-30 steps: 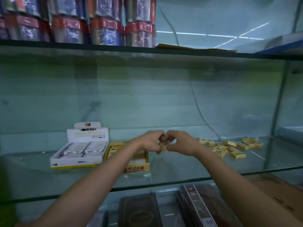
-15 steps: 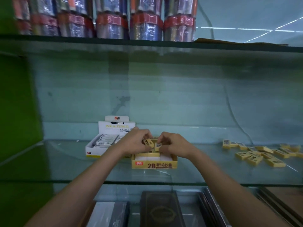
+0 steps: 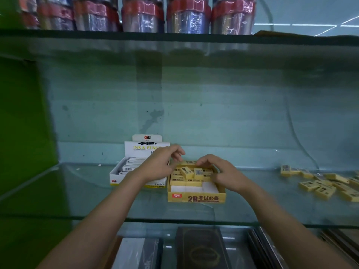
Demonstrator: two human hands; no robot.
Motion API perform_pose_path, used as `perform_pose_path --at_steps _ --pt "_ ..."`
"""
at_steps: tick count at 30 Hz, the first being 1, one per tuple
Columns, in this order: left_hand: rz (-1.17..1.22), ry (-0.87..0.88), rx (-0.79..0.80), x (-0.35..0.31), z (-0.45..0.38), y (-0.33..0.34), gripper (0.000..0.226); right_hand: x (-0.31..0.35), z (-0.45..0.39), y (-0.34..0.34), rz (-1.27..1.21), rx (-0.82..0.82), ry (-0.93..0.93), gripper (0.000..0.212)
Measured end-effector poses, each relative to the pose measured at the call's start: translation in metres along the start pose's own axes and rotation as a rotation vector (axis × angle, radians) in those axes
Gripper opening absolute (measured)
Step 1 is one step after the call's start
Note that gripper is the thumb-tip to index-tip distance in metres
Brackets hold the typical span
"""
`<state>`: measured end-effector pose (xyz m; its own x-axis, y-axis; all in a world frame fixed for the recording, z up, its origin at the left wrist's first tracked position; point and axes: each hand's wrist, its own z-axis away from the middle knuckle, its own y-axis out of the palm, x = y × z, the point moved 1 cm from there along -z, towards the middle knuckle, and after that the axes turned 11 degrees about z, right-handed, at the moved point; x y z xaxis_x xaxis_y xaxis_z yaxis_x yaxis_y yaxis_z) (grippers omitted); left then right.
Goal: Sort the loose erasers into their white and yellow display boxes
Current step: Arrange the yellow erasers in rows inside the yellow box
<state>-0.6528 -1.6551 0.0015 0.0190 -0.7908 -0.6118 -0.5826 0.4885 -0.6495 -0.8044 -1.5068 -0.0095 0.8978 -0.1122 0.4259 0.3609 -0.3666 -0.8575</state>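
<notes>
Currently both hands hover over the yellow cardboard display box near the glass shelf's front edge. Left hand and right hand show loosely curled fingers with no visible grip on the small yellow sleeved erasers lying askew inside. Press these flat into rows before fetching the loose yellow erasers at the right end.

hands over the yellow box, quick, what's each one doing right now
Left hand: open, fingers loosely curled above the yellow box, holding nothing.
Right hand: fingers bent down into the box; grip cannot be told.

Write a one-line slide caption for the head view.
Both hands arrange yellow erasers in the yellow box.
</notes>
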Motion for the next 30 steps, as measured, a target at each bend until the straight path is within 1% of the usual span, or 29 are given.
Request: perform_pose_path --at_steps 2,4,9,14,17,20,22,24,30 --pt "-0.052 0.042 -0.003 0.0013 0.0008 0.0001 0.032 -0.0013 0.0003 0.001 0.025 0.033 -0.014 0.055" --pt "-0.077 0.059 0.001 0.0037 0.0007 -0.0012 0.031 -0.0022 0.0001 0.0015 0.06 0.046 -0.009 0.057" --pt "-0.087 0.056 0.022 0.0052 0.0012 0.0005 0.028 -0.0005 -0.0021 0.0009 0.088 0.015 -0.066 0.035" --pt "-0.127 0.07 0.039 0.0021 -0.0006 0.0039 0.027 -0.0043 -0.0011 0.0003 0.157 -0.008 -0.077 0.025" --pt "-0.135 0.069 0.045 0.0016 -0.0004 0.0042 0.027 -0.0032 -0.0008 0.0003 0.173 -0.103 -0.053 0.019" --pt "-0.143 0.066 0.055 0.002 0.0001 0.0047 0.027 -0.0035 0.0002 -0.0018 0.08 -0.209 0.026 0.016" --pt "-0.148 0.057 0.06 0.0025 0.0002 0.0047 0.027 -0.0048 0.0004 -0.002 0.04 -0.232 0.078 0.016" --pt "-0.146 0.051 0.059 0.0031 -0.0004 0.0048 0.028 -0.0064 0.0 -0.001 0.055 -0.22 0.106 0.019" --pt "-0.139 0.052 0.064 0.0019 0.0008 0.005 0.029 -0.0044 0.0007 -0.002 0.123 -0.208 0.104 0.025"
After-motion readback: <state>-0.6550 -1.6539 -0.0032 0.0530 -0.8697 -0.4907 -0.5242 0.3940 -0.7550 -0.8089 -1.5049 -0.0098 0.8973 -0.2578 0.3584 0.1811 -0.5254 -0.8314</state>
